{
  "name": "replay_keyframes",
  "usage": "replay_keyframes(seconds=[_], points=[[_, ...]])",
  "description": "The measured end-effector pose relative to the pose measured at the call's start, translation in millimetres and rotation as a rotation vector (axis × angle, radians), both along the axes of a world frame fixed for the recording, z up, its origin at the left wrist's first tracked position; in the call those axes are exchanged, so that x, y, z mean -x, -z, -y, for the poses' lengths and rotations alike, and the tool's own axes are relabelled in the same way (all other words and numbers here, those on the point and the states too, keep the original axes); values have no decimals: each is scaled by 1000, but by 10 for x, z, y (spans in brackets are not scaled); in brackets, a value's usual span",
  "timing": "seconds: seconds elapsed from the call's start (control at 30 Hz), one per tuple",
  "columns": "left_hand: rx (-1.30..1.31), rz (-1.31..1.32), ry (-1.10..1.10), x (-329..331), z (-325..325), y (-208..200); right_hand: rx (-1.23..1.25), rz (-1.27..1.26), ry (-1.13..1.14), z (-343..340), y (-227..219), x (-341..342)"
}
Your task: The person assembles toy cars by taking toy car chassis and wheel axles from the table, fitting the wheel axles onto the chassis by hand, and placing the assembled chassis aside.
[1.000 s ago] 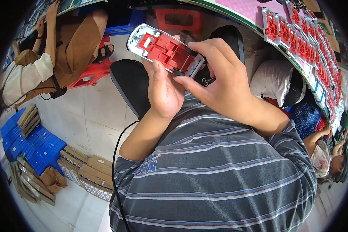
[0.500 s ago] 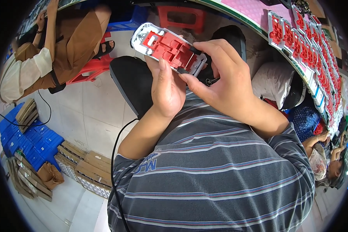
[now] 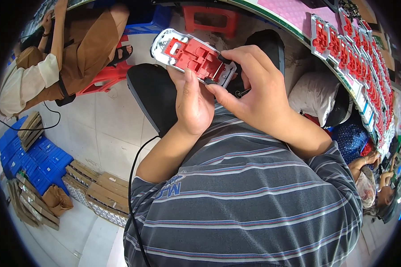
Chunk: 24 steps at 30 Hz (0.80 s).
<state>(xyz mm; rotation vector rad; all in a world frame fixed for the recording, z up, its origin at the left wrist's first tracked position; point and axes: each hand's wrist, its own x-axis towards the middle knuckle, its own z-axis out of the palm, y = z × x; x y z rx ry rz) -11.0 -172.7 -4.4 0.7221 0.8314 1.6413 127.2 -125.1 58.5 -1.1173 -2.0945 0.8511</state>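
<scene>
A toy car body (image 3: pixel 194 55), white outside with a red inner tray facing up, rests in my left hand (image 3: pixel 193 104). The left fingers go beneath it and the thumb lies along its near side. My right hand (image 3: pixel 265 84) spans the right end of the car, thumb at the near side and forefinger at the far side. Between these fingertips runs a thin metal wheel axle (image 3: pixel 219 69) with a black wheel at each end, lying across the red tray. The left fingertips are hidden under the car.
Rows of similar red-and-white car parts (image 3: pixel 347 58) stand on the bench (image 3: pixel 294 15) at the upper right. A red stool (image 3: pixel 209 20) and a white bag (image 3: pixel 314 95) are below it. Another person (image 3: pixel 84 58) sits at the left. Blue crates (image 3: pixel 44 162) and cardboard (image 3: pixel 107 193) lie lower left.
</scene>
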Motion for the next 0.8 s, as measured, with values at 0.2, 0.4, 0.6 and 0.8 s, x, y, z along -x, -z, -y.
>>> replay_keyframes(seconds=[0.2,0.4,0.6,0.8], points=[[65,68,69,12,-75,-9,-101,-78,32,-9,-19,-13],[-8,128,189,-13,-59,82,-188,-50,48,-347,-56,148],[56,32,301,-21,-64,75,-133,9,51,-438,60,278],[44,81,244,24,-69,148,-132,-94,11,-466,60,268]])
